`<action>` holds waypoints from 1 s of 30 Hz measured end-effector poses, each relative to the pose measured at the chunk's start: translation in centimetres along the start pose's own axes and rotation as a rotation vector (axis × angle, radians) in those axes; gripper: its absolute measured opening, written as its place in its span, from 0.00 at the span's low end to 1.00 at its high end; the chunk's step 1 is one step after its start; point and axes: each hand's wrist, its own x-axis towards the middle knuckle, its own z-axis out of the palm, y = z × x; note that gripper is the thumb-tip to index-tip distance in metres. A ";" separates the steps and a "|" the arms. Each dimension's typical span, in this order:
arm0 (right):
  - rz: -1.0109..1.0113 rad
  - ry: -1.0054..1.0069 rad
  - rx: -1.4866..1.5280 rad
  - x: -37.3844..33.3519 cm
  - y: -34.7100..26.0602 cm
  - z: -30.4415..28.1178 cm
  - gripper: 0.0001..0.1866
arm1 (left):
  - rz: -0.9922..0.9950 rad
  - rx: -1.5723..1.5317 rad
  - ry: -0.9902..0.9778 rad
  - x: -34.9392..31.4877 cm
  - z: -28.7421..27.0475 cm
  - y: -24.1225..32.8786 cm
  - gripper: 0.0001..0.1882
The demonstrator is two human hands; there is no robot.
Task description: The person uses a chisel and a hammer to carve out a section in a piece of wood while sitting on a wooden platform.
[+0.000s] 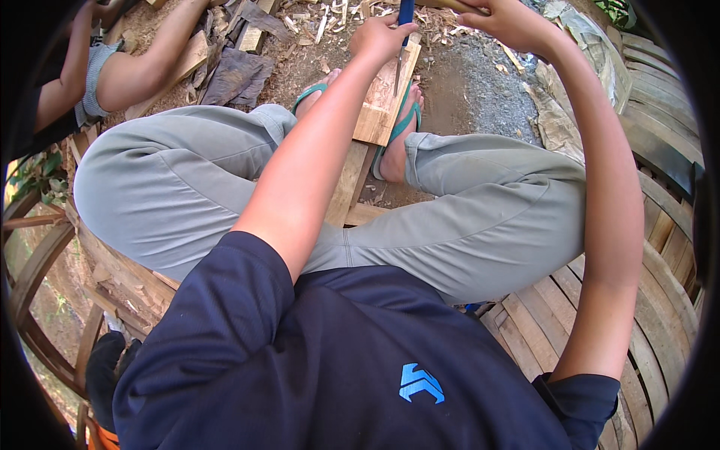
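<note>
My left hand (380, 37) is closed round the chisel (406, 12), which has a blue handle and a thin metal blade. Its blade points down onto a pale wooden board (375, 124) lying between my feet, where the surface looks cut; the tip's exact contact is hard to make out. At the upper edge, my right hand (508, 21) grips a pale wooden handle (452, 4), raised just right of the chisel. Whatever is at that handle's far end lies outside the picture.
My sandalled feet (394, 161) flank the board. Another timber piece (349, 180) runs beneath it. Wood chips (322, 26) litter the ground ahead. Another person's bare arm (154, 64) is close at the upper left. Stacked slats (660, 90) stand on the right, and curved wooden frames (37, 262) on the left.
</note>
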 end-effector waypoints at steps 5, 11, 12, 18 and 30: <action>-0.050 0.078 0.038 -0.7 -0.1 -0.3 0.23 | 0.048 0.105 -0.029 -0.9 0.9 -0.4 0.30; 0.114 0.067 0.048 -0.9 -0.4 -1.1 0.21 | -0.011 -0.030 0.141 -0.7 0.2 -1.0 0.29; 0.100 0.075 0.055 -0.9 -0.1 -1.1 0.20 | -0.002 -0.071 0.118 -0.2 -0.1 -1.1 0.27; -0.004 0.088 0.034 -0.5 0.4 -0.9 0.20 | -0.010 -0.084 0.211 2.2 0.9 -2.2 0.23; -0.037 0.015 -0.112 1.2 1.7 0.2 0.18 | 0.033 -0.272 0.149 3.8 2.7 -3.4 0.19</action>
